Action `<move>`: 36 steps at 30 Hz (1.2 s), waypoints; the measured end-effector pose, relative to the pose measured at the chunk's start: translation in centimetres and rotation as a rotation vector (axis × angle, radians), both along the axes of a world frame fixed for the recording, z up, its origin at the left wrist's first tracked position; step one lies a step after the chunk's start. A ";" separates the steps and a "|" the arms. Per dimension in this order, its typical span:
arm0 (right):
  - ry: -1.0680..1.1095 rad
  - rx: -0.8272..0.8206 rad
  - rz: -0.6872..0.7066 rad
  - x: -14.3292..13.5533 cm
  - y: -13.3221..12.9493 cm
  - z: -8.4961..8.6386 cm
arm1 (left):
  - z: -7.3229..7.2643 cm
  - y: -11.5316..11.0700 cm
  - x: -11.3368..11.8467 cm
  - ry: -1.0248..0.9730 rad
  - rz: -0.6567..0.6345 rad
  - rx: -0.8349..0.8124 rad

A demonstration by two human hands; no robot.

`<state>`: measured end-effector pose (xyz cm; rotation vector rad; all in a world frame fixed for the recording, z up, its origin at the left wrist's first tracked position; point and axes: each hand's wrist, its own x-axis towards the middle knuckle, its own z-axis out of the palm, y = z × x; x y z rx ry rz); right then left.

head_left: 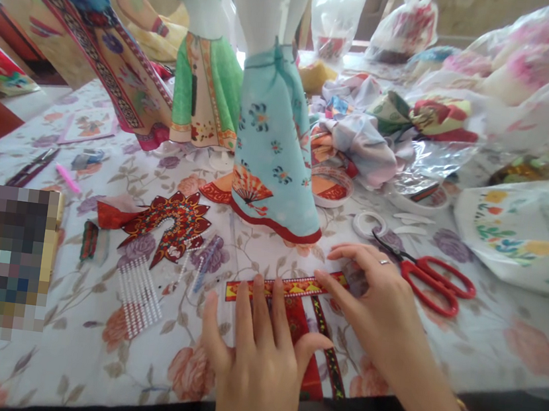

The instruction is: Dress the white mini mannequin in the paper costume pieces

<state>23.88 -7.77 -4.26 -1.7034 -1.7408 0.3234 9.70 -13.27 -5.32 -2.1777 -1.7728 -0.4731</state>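
Observation:
My left hand [258, 357] lies palm down, its fingers spread and stretched over a red and yellow patterned band [302, 288] edged with small white beads. Several of its fingertips press on the band's left and middle parts. My right hand [383, 299], wearing a ring, has its fingers apart, and the index fingertip rests on the band near its right end. Below the band lie a red fabric panel [312, 385] and a narrow dark patterned strip [333, 366]; my left hand partly hides the panel. Red-handled scissors [429, 284] lie beside my right hand.
Dressed doll-like figures stand behind, the nearest in a light blue skirt [272, 145]. Left lie a pointed red collar piece [169, 223], a sheet of bead strips [139, 299] and a pink pen [68, 178]. Tape roll [370, 225] and fabric heap [362, 143] are right.

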 end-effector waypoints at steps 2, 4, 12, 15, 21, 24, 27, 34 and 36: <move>-0.006 -0.004 0.007 0.0 0.0 0.0 | 0.1 0.1 -0.2 0.046 -0.010 0.012; -0.006 -0.006 0.012 0.0 0.1 0.0 | 0.2 0.2 -0.6 0.098 -0.048 0.040; 0.099 -0.046 0.045 0.5 0.1 0.0 | 0.6 0.9 -1.8 -0.074 -0.132 0.125; 0.040 -0.033 0.130 1.0 -0.1 -0.3 | 0.3 1.0 -2.5 -0.222 -0.118 0.108; -0.024 -0.011 0.217 1.7 -0.3 -0.8 | 0.5 1.7 -4.1 -0.489 -0.065 -0.043; -0.021 -0.006 0.221 1.7 -0.2 -0.8 | 1.2 2.5 -4.8 -0.527 -0.035 -0.113; 0.003 -0.013 0.227 1.7 0.0 -0.8 | 1.9 3.6 -5.3 -0.485 -0.033 -0.167; -0.046 -0.010 0.286 1.5 0.3 -0.7 | 2.9 6.1 -6.2 -0.404 -0.124 -0.383; -0.051 -0.009 0.311 1.4 0.3 -0.3 | 3.2 6.5 -6.2 -0.403 -0.146 -0.457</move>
